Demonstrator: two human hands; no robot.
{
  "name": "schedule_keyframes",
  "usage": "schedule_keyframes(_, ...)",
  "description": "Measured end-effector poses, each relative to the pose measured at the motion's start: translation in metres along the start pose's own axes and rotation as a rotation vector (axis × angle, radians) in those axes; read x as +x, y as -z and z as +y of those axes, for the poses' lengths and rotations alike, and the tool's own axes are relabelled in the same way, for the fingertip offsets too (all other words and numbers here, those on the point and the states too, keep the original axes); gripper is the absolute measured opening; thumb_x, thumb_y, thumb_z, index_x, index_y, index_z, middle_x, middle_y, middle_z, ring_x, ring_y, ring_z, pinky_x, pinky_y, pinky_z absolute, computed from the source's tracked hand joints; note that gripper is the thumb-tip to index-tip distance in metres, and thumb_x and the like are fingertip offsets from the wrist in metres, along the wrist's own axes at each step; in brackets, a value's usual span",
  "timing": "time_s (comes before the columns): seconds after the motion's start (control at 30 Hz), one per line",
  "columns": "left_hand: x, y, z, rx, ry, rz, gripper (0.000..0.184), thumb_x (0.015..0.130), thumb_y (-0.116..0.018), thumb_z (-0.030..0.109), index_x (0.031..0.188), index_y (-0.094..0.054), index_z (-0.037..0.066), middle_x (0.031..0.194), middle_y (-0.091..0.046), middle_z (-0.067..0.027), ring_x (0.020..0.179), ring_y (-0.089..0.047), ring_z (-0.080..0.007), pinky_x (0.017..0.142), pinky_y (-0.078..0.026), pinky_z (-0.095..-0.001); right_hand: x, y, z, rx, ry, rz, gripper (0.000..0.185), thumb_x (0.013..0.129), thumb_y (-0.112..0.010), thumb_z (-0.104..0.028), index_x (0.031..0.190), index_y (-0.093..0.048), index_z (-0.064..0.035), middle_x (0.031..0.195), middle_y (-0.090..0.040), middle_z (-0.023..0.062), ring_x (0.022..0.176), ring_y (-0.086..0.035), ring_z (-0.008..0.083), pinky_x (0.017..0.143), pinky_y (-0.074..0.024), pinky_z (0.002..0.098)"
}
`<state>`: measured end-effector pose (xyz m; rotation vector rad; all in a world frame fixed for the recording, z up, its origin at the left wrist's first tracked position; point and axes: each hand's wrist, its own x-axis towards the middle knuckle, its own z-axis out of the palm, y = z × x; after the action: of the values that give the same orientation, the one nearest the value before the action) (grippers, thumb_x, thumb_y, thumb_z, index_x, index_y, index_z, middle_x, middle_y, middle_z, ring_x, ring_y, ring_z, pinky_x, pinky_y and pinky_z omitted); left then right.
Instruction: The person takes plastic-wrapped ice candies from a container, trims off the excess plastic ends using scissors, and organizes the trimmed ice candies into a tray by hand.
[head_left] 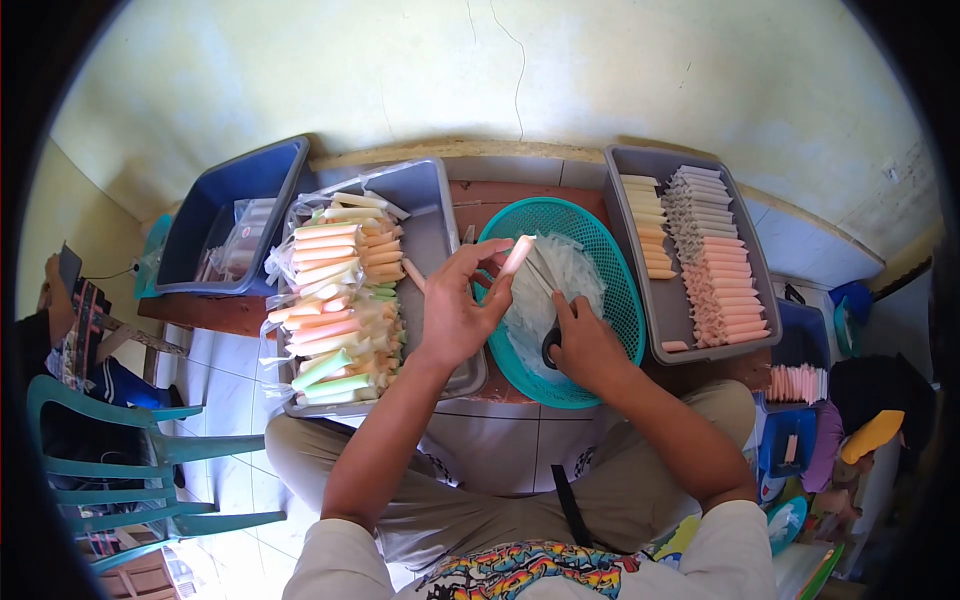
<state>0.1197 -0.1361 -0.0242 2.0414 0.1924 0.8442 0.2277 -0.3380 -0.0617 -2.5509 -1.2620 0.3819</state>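
My left hand [455, 310] is closed around a pale orange-pink ice pop [517, 257] in a clear plastic tube, its upper end pointing up and away from me. In my right hand [590, 345] are black-handled scissors [544, 277], with the blades reaching towards the top of that ice pop. Whether the blades touch the plastic, I cannot tell. Both hands are over a teal mesh basket [628, 305], where clear plastic scraps [575, 290] lie heaped. Another pink ice pop [413, 274] sits just left of my left hand.
A grey tray [427, 210] on the left holds piled ice pops in several colours. To the right, another grey tray [661, 300] has them in rows. A dark blue bin [185, 250] stands far left, near a green chair [110, 470]. Other people are at both edges.
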Motion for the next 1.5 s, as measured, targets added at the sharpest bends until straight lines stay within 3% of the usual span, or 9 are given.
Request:
schedule_keyframes(0.23,0.000,-0.005,0.002,-0.060,-0.031,0.037,0.046,0.086,-0.078,-0.004,0.130,-0.073,0.007,0.106,-0.075,-0.0111,0.088,-0.075,-0.0200,0.074,-0.060,-0.0331,0.005,-0.004,-0.010,-0.172,-0.022,-0.005,0.081,0.085,-0.076,-0.023,0.157,-0.047,0.0035,0.124,-0.064,0.0227,0.092,-0.077,0.0417,0.080,-0.0635,0.0508)
schedule_keyframes(0.3,0.001,-0.005,0.003,-0.079,-0.029,0.035,0.046,0.086,-0.077,-0.005,0.131,-0.074,0.007,0.106,-0.075,-0.0110,0.089,-0.075,-0.0197,0.074,-0.061,-0.0328,0.006,-0.005,-0.010,-0.208,-0.040,-0.042,0.091,0.086,-0.082,-0.034,0.161,-0.042,-0.0003,0.125,-0.063,0.0207,0.096,-0.076,0.0401,0.079,-0.0640,0.0494)
schedule_keyframes(0.43,0.000,-0.005,0.002,-0.105,-0.017,0.034,0.045,0.087,-0.077,-0.006,0.131,-0.074,0.006,0.108,-0.075,-0.0111,0.090,-0.075,-0.0184,0.076,-0.062,-0.0319,-0.001,0.003,-0.011,-0.162,-0.039,-0.022,0.090,0.087,-0.084,-0.035,0.161,-0.044,-0.0023,0.126,-0.064,0.0211,0.097,-0.076,0.0398,0.082,-0.0638,0.0492)
schedule_keyframes(0.63,-0.005,-0.004,0.008,-0.204,0.051,-0.041,0.050,0.092,-0.074,-0.008,0.140,-0.067,0.003,0.116,-0.072,-0.0056,0.103,-0.070,-0.0129,0.089,-0.060,-0.0300,-0.018,0.037,-0.020,-0.068,0.018,0.103,0.076,0.090,-0.084,-0.035,0.152,-0.055,-0.0035,0.120,-0.068,0.0191,0.097,-0.077,0.0365,0.080,-0.0634,0.0475)
schedule_keyframes(0.83,0.002,-0.023,0.028,-0.318,0.086,-0.089,0.055,0.093,-0.073,-0.011,0.144,-0.061,0.004,0.125,-0.067,-0.0055,0.115,-0.068,-0.0154,0.095,-0.061,-0.0333,-0.028,0.072,-0.012,0.401,0.223,0.259,0.055,0.093,-0.082,-0.027,0.142,-0.065,-0.0071,0.112,-0.074,0.0154,0.094,-0.076,0.0335,0.081,-0.0611,0.0455)
schedule_keyframes(1.2,0.045,-0.131,0.064,-0.720,0.157,-0.121,0.031,0.096,-0.080,-0.002,0.121,-0.062,-0.001,0.117,-0.073,-0.0117,0.110,-0.076,-0.0193,0.094,-0.064,-0.0332,-0.035,0.129,0.079,0.410,0.190,0.578,0.022,0.095,-0.080,-0.016,0.113,-0.077,-0.0040,0.102,-0.077,0.0162,0.095,-0.073,0.0348,0.085,-0.0582,0.0450)
schedule_keyframes(1.3,0.055,-0.157,0.064,-0.552,0.125,-0.124,0.029,0.095,-0.083,0.001,0.119,-0.066,0.000,0.108,-0.078,-0.0104,0.099,-0.078,-0.0168,0.086,-0.063,-0.0320,-0.034,0.143,0.113,0.250,0.186,0.565,0.020,0.094,-0.079,-0.015,0.110,-0.079,-0.0035,0.103,-0.077,0.0162,0.095,-0.073,0.0368,0.087,-0.0572,0.0468)
schedule_keyframes(1.43,0.052,-0.179,0.061,-0.178,0.081,-0.148,0.025,0.096,-0.082,0.005,0.119,-0.072,0.003,0.110,-0.078,-0.0092,0.104,-0.075,-0.0154,0.091,-0.059,-0.0306,-0.029,0.141,0.149,0.257,0.118,0.552,0.018,0.093,-0.078,-0.013,0.107,-0.079,-0.0019,0.101,-0.077,0.0173,0.092,-0.073,0.0384,0.086,-0.0571,0.0473)
schedule_keyframes(1.5,0.051,-0.190,0.061,0.021,-0.030,-0.133,0.024,0.094,-0.082,0.008,0.117,-0.077,0.007,0.109,-0.079,-0.0116,0.100,-0.077,-0.0228,0.097,-0.058,-0.0361,-0.030,0.140,0.159,0.289,0.064,0.527,0.013,0.090,-0.077,-0.007,0.101,-0.080,-0.0004,0.097,-0.077,0.0201,0.092,-0.073,0.0400,0.087,-0.0568,0.0476)
